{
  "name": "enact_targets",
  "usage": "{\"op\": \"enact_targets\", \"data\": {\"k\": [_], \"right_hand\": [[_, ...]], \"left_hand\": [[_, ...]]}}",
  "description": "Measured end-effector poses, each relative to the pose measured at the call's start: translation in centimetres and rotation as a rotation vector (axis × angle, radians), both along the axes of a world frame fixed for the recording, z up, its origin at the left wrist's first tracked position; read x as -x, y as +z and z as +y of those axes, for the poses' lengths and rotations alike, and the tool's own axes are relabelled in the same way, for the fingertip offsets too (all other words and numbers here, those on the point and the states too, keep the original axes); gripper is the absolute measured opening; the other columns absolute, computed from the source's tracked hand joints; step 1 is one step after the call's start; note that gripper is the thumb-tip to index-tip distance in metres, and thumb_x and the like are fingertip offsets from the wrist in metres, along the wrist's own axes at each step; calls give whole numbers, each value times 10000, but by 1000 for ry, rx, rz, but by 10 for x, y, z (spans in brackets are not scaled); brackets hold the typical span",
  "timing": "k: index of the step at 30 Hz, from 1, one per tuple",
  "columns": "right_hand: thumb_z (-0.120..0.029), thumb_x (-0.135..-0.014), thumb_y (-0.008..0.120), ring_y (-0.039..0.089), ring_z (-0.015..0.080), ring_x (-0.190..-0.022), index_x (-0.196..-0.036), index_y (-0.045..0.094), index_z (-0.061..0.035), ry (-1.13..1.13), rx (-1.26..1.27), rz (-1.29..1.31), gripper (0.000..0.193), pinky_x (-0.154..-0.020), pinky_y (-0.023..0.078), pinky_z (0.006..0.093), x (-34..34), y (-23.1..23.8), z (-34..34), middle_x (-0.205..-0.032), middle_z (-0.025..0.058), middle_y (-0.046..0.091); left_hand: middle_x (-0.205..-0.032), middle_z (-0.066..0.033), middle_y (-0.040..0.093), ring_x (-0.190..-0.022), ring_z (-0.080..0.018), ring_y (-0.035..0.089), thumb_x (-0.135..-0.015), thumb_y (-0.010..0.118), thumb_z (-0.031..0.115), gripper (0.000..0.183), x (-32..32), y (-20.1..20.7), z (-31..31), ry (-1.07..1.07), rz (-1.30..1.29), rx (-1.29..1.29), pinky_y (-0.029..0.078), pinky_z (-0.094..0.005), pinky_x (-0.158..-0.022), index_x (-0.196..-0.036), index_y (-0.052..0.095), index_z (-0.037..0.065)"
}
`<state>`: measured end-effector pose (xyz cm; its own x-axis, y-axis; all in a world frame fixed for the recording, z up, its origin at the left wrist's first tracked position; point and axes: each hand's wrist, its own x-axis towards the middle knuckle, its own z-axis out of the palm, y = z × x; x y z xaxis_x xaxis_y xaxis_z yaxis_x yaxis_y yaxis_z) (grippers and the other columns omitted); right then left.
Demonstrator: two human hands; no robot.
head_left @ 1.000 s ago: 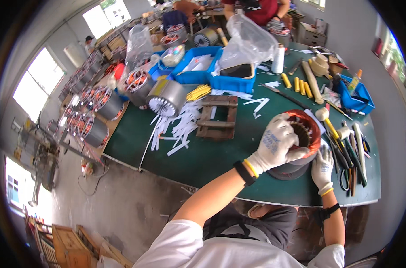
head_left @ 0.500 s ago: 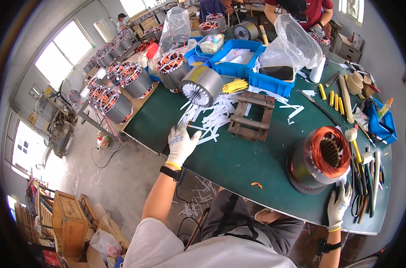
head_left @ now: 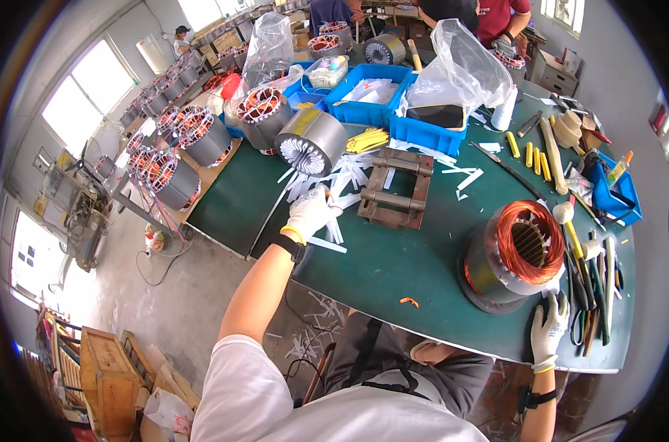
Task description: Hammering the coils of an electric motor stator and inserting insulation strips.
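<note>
My left hand (head_left: 312, 214), in a white work glove, is closed, its fingers curled down into a loose pile of white strips (head_left: 347, 174); the fingertips are partly hidden. Just beyond it, a bare grey stator core (head_left: 311, 144) lies on its side with white liners in its slots. My right hand (head_left: 550, 331), also gloved, rests on the table's near edge with its fingers apart and holds nothing. Close to it stands a stator (head_left: 496, 272) with a thick ring of copper windings (head_left: 526, 239) on top. Right of the stator lie several hand tools (head_left: 591, 287).
A brown metal frame (head_left: 397, 188) stands mid-table on the green top (head_left: 364, 272). Behind it are blue bins (head_left: 429, 136), yellow strips (head_left: 367, 140) and plastic bags (head_left: 460, 70). Wound stators (head_left: 165, 175) line the left. A person (head_left: 500, 22) works across the table.
My left hand has moved forward and right into the white strips, and its fingers have curled in. My right hand stays by the stator at the table edge. The whole view has shifted slightly.
</note>
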<state>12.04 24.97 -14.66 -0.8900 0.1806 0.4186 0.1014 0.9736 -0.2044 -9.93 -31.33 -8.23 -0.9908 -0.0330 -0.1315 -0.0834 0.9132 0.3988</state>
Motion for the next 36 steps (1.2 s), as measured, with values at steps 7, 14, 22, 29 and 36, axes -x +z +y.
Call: {"op": "enact_targets", "data": {"k": [7,14,22,29,36], "right_hand": [[-105,-890,625,459,477,-1287,-1292,580,2,-10,25,3,418,-1097,363,522,1,5,-3,-1398,292,489],[-110,-880,633,459,473,-1287,-1303,573,-4,-12,64,-4,440,-1104,355,517,2,4,-1,-1392,302,487],[-75,-888,637,474,444,-1277,-1316,568,-12,16,67,91,438,-1098,365,499,-8,8,1,-1368,273,511],[-76,-906,638,629,261,-848,-1278,580,28,467,684,165,390,-792,505,361,-53,130,-114,-1109,178,636],[-39,-905,615,649,231,-769,-1514,276,50,602,1049,148,703,-767,528,343,-7,157,-187,-924,157,630]], "left_hand": [[-1051,-201,686,-1002,-352,664,-740,786,324,480,7,-3,-4,2,57,63,505,-439,-857,-1065,613,16],[-938,-181,718,-891,-348,687,-901,606,369,327,-8,19,-7,-56,313,53,521,-443,-819,-1021,752,102],[-811,-3,591,-715,-141,617,-1042,516,234,243,-58,54,0,111,219,-989,513,-325,-642,-1132,606,27],[-792,2,518,-627,-96,493,-1059,509,310,326,-158,94,122,-94,-263,-1634,503,-308,-629,-1157,569,5],[-775,-13,532,-594,-59,491,-1076,418,384,362,-199,74,199,-654,-544,-1252,461,-228,-536,-1047,507,35]]}}
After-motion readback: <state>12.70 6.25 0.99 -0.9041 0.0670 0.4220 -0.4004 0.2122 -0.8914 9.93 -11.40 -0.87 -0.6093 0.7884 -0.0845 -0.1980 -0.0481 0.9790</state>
